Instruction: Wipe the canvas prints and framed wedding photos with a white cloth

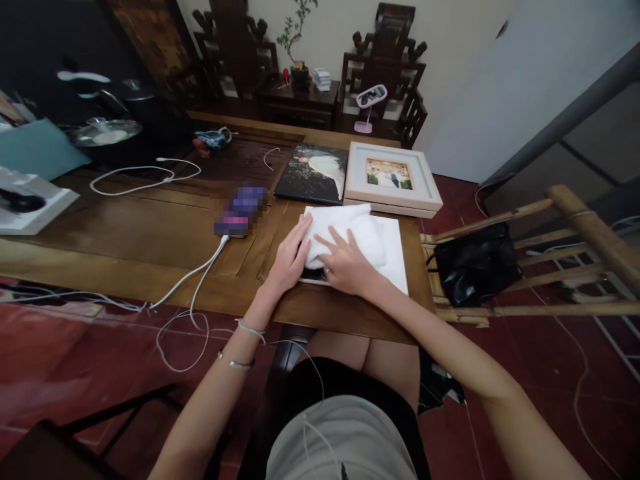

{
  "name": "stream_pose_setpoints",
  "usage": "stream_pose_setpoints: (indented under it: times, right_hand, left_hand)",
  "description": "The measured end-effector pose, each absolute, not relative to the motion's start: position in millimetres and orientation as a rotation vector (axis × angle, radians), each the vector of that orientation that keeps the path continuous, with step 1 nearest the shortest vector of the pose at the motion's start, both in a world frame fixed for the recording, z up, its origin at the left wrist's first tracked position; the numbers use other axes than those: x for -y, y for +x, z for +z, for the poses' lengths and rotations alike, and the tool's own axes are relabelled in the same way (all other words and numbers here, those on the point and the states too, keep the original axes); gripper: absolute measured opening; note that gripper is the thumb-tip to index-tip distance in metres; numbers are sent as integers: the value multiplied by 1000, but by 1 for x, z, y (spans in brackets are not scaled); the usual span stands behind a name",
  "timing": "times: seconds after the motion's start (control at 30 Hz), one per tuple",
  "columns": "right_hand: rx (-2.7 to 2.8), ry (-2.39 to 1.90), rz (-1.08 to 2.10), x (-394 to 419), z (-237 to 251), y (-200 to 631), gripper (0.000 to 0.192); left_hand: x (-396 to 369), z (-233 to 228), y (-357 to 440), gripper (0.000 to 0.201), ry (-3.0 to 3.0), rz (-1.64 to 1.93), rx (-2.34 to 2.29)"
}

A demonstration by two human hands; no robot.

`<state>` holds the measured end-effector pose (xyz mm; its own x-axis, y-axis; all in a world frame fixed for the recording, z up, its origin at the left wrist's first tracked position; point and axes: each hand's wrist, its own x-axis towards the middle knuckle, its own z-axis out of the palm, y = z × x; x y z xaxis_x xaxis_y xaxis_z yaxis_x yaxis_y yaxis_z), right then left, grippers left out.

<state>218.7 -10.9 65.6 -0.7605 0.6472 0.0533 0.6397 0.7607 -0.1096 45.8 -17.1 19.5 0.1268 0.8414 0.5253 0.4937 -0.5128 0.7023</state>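
Head view: looks down from above at two bare forearms reaching onto a wooden table.
Left hand: fingers together and laid flat against the left edge of a white cloth, pressing rather than gripping; two thin bracelets sit on that wrist.
Right hand: fingers spread apart, palm down on the near part of the cloth, resting on top and not closed around it.
White cloth: bunched and folded, lying on a white flat board at the near right part of the table; a dark object shows under the cloth's near edge between the two hands, too hidden to tell what it is.
Just beyond the cloth: a white picture frame lying flat, touching or nearly touching the board's far edge, and beside it to the left a dark glossy print.
Left of the hands: a blurred-out phone with a white cable running from it over the near table edge toward the red floor.
Right of the table: a bamboo rack carrying a black bag.
Far end: a teapot, a looped white cord, dark carved chairs by the wall.
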Motion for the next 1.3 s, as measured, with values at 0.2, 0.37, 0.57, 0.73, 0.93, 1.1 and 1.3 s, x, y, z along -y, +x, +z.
stream_pose_setpoints:
  times: [0.2, 0.37, 0.57, 0.73, 0.93, 1.1, 1.3]
  right_hand:
    - [2986, -731, 317, 52, 80, 239, 32]
    - [2898, -907, 480, 64, 91, 294, 30]
    - [2689, -1237, 226, 28, 83, 320, 36]
    - [2553, -1409, 243, -21, 85, 284, 39]
    - [2452, -1259, 556, -59, 93, 216, 38]
    - [2453, -1221, 539, -61, 87, 196, 41]
    - [2332, -1362, 537, -57, 81, 254, 41]
  left_hand:
    - [17, 18, 46, 52, 2082, 1332, -1327]
    - [15, 13, 50, 48, 2184, 1113, -1379]
    - [11, 5, 49, 45, 2224, 1106, -1442]
    - [10, 4, 48, 43, 2256, 1108, -1426]
    - [10, 4, 46, 41, 2270, 1097, -1436]
    - [10, 4, 45, 40, 2258, 1075, -1459]
    - [10, 5, 46, 42, 2265, 1084, -1408]
